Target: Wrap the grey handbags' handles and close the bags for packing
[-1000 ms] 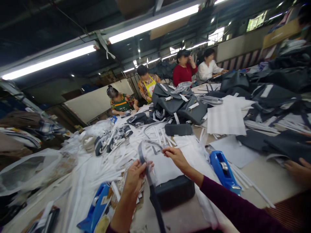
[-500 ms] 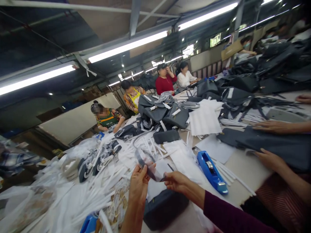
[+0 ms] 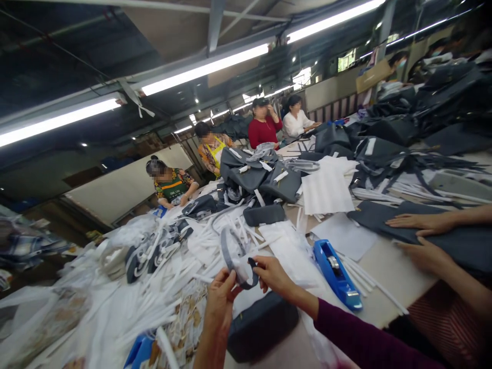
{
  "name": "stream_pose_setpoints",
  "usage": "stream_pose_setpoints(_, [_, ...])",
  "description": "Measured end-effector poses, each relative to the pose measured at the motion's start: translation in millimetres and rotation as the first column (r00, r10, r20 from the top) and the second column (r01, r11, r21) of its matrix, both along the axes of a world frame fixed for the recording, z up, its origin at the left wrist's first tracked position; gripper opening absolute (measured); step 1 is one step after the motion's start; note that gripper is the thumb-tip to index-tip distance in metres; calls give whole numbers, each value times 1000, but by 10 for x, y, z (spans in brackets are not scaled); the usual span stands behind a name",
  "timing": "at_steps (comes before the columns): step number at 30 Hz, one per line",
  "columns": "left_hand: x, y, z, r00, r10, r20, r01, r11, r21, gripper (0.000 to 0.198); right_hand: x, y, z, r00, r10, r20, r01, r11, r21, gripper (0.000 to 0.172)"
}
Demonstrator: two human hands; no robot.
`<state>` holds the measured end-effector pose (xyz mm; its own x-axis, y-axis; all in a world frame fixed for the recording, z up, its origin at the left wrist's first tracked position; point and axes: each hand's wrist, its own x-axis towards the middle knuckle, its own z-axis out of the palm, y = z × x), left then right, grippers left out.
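The fingers of your left hand pinch the strap between thumb and fingertips, and those of your right hand grip it near a dark end. The strap is right between your hands: bent into a loop, its long side rises up and away from the left fingers, while its lower bend crosses to the right ones. Both hands touch it, so neither is nearer. Your left forearm comes up steeply from below; your right slants in from the lower right, that hand turned inward to face the other. Just under the strap lies the dark bag on the desk. Farther right, beyond your forearm, sits a blue tape dispenser, then a co-worker's hands.
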<state>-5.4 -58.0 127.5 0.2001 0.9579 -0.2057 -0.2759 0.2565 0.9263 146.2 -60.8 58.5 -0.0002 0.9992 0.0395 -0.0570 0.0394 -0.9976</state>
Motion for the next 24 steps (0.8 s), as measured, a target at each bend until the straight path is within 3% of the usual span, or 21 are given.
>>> stream_pose_setpoints(2, [-4, 26, -42, 1000, 14, 22, -12, 998, -64, 31, 23, -19, 35, 955, -47, 292, -20, 975, 222, 26])
stream_pose_setpoints(5, [-5, 45, -97, 999, -11, 53, 18, 990, -140, 29, 70, -25, 73, 774, -207, 599, -103, 892, 441, 29])
stream_pose_setpoints(7, [-3, 49, -119, 997, -27, 69, 38, 986, -165, 28, 99, -15, 88, 673, -250, 696, -184, 855, 485, 28])
stream_pose_setpoints(10, [7, 52, -134, 996, -37, 83, 51, 984, -171, 27, 124, 3, 83, 624, -279, 729, -279, 793, 542, 22])
stream_pose_setpoints(14, [35, 44, -119, 998, -43, 48, 50, 987, -154, 31, 102, 5, 49, 678, -297, 672, -252, 765, 593, 19])
stream_pose_setpoints(17, [62, 33, -93, 998, -58, 21, 60, 989, -134, 35, 78, -21, 68, 778, -259, 573, -180, 782, 597, 19])
stream_pose_setpoints(20, [88, 29, -84, 999, -30, 21, 31, 997, -75, 36, 101, -69, 138, 905, -223, 362, 2, 853, 522, 13])
stream_pose_setpoints(22, [107, 31, -104, 1000, 18, 19, -18, 1000, -10, 33, 138, -103, 184, 941, -256, 221, 148, 900, 411, 12])
stream_pose_setpoints(24, [138, 28, -156, 999, 50, -1, -50, 997, 66, 29, 158, -125, 209, 959, -245, 142, 202, 943, 266, 27])
